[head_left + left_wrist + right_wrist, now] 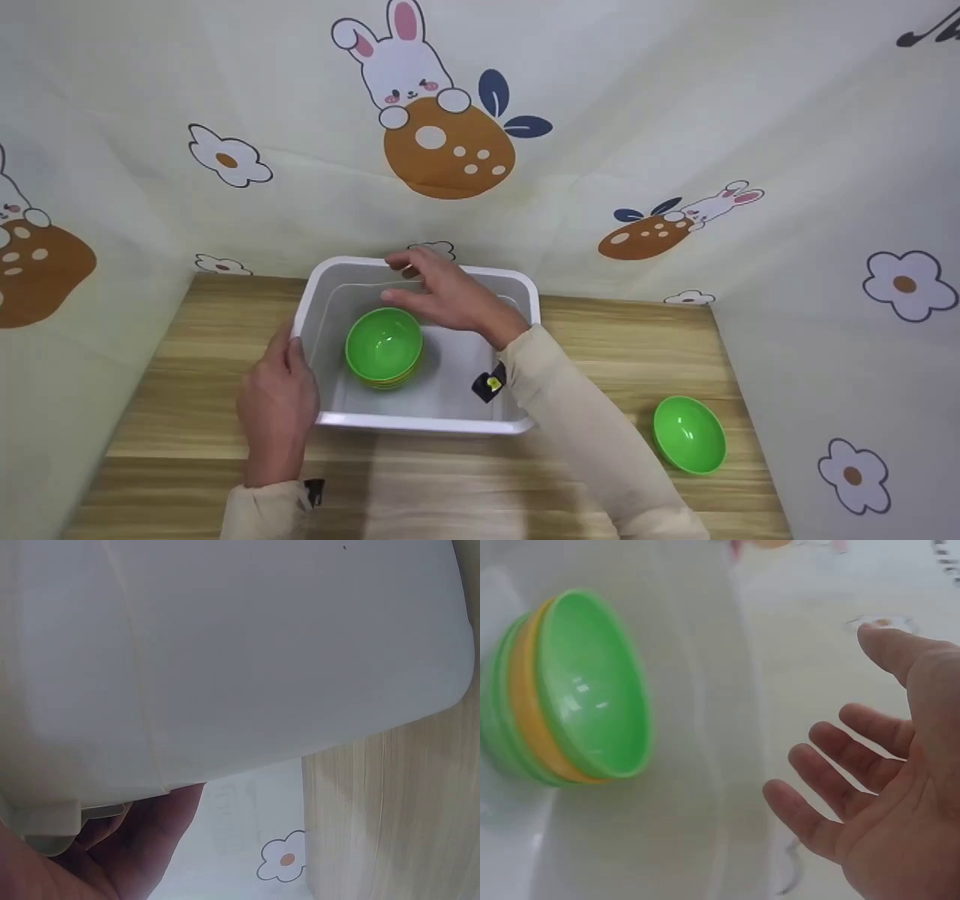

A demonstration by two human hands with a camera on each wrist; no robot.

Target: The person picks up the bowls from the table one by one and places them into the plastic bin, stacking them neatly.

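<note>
A stack of green and yellow bowls stands inside a white plastic tub, toward its left side. My left hand grips the tub's left rim; in the left wrist view its fingers curl under the edge beside the tub's outer wall. Over the tub's far side hovers my right hand, holding nothing, its fingers spread and relaxed. The right wrist view shows that hand apart from the bowl stack, whose top bowl is green.
A single green bowl sits on the wooden table to the right of the tub. Behind the table and at both sides hangs pale cloth printed with rabbits and flowers, close to the tub's far rim.
</note>
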